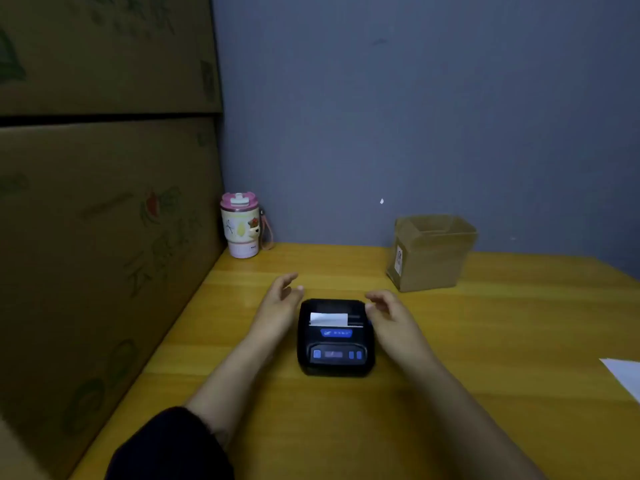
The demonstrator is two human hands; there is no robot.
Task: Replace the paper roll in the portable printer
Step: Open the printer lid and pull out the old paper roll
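Nearest to the viewer, a dark sleeve (169, 445) covered the person's left upper forearm, low over the yellow wooden table (485, 341). Large printed cardboard cartons (104, 202) were stacked along the left edge of the table, reaching well above it. Farther back on the right, against the grey wall, stood a small brown cardboard box (431, 254) with its top flaps open; what it held could not be seen. In the back left corner stood a pink-lidded tumbler (240, 225) with a strap, its lid on. A white sheet (623, 375) poked in at the right edge.

At the middle of the table lay the black portable printer (335, 337), lid down, with a short strip of white paper (328, 319) sticking out of its slot. The left hand (280, 306) hovered just beside the printer's left side, fingers loosely spread and holding nothing. The right hand (391, 313) hung over the printer's right back corner, fingers curved and apart, likewise holding nothing; whether it touched the casing could not be told.
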